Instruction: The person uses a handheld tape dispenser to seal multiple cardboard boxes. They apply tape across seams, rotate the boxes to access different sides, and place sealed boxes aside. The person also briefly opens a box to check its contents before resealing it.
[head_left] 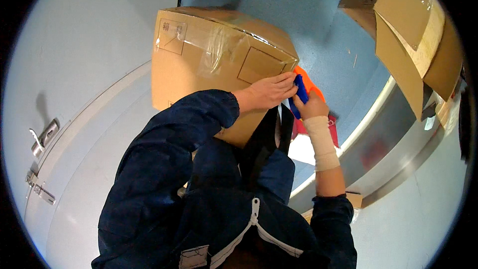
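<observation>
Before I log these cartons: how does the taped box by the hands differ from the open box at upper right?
The taped box shows no open flap, while the open box has its flaps spread. The left hand overlaps the taped box; the open box stands apart, toward the picture's right rim. Both are brown cardboard with dark printed marks.

The big box (204, 82) is dull brown card, its clear tape (216, 47) shiny (and crinkly). The blue tool (301, 89) looks like smooth plastic, the wrist wrap (322, 142) cloth, the door latch (46, 138) shiny metal.
</observation>
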The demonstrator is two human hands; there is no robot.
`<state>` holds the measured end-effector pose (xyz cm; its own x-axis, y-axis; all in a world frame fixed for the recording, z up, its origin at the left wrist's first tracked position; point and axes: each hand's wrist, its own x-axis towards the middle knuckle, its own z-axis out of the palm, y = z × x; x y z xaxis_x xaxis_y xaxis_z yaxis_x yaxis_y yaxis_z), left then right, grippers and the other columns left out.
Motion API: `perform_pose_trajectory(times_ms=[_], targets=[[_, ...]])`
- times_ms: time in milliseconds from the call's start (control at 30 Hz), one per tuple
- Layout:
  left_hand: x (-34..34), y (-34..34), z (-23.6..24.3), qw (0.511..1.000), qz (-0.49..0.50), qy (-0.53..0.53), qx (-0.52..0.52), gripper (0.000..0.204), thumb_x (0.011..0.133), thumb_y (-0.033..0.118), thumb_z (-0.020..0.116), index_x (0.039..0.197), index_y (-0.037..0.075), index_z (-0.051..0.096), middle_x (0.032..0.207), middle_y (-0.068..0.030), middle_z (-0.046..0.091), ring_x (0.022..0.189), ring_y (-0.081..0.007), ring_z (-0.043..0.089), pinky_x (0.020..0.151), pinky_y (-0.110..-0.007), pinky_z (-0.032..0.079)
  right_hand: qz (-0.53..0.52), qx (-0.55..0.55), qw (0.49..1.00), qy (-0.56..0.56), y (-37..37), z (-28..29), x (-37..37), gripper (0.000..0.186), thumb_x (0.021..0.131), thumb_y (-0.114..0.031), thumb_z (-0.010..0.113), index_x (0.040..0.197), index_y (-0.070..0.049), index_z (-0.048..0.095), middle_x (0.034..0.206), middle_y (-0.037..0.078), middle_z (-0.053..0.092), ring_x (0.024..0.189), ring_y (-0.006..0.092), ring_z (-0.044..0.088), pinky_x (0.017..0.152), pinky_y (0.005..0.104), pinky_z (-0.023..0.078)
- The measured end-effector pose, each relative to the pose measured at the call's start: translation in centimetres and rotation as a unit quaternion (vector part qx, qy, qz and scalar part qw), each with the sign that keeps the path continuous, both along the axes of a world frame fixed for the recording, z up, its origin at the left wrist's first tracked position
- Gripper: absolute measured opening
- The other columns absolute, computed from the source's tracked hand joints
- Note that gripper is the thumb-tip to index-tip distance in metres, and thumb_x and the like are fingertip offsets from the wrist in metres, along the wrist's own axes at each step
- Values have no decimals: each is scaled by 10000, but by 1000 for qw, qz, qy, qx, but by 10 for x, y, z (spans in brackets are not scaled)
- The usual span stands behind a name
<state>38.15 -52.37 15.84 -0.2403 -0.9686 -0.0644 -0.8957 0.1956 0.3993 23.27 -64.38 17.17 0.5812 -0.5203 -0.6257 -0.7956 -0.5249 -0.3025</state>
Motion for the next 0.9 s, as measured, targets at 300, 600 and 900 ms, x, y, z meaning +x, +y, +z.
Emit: perform_pose_trajectory(times_ms=[300, 600, 900], targets=[[62, 40, 10, 979, 181, 85, 48, 584, 794, 283, 552, 1309, 73, 371, 1414, -109, 298, 1330, -266, 228, 1096, -412, 139, -93, 41, 995, 24, -30, 13, -42, 558, 739, -547, 597, 839, 2, 578, 804, 237, 613, 758, 410, 589, 653, 454, 462], [119, 134, 76, 891, 398, 191, 107, 651, 795, 257, 601, 1352, 73, 317, 1367, -145, 333, 1288, -277, 288, 1058, -393, 225, -79, 170, 966, -180, 12, 112, 0, 388, 666, -333, 742, 710, -15, 524, 649, 173, 569, 584, 310, 570, 524, 365, 433], [146, 174, 112, 399, 394, 790, 248, 429, 852, 253, 584, 1157, -40, 518, 1149, -106, 565, 1068, -184, 528, 947, -302, 392, 135, 316, 913, -219, 76, 129, 118, 377, 668, -310, 728, 809, 1, 570, 692, 154, 593, 628, 251, 586, 578, 307, 449]])
